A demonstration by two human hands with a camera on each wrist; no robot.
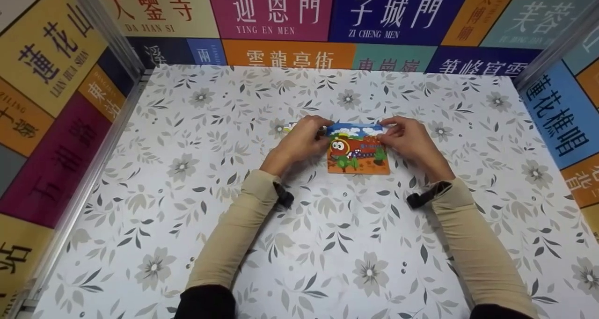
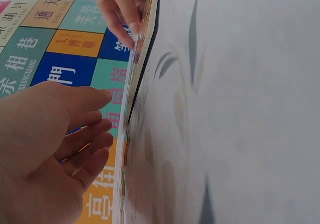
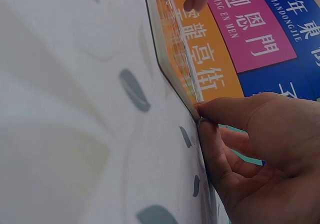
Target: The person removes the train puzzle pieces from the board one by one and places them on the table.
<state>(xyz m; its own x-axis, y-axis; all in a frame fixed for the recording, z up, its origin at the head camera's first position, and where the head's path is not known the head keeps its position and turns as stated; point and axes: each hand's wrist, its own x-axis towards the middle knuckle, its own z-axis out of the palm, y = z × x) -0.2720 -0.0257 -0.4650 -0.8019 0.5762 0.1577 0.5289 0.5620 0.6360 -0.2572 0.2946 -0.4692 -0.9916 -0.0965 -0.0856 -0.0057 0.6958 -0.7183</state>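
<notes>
A small, thin picture board [image 1: 358,157] with a cartoon red train, green bushes and blue sky lies on the patterned tabletop. At its right edge, my right hand [image 1: 409,139] pinches the board between thumb and fingertips; the right wrist view shows this grip [image 3: 265,144] close up. By the upper left corner is my left hand [image 1: 302,139]. In the left wrist view its thumb and loosely bent fingers stand apart with a gap between them, and no held thing shows. Part of a small colourful piece [image 1: 289,126] shows behind the left hand, mostly hidden.
White cloth with grey flowers and leaves covers the table [image 1: 355,244]. Upright panels with coloured blocks and lettering stand along the back [image 1: 276,10], left [image 1: 51,164] and right [image 1: 557,118]. Dark straps [image 1: 283,195] sit at both wrists.
</notes>
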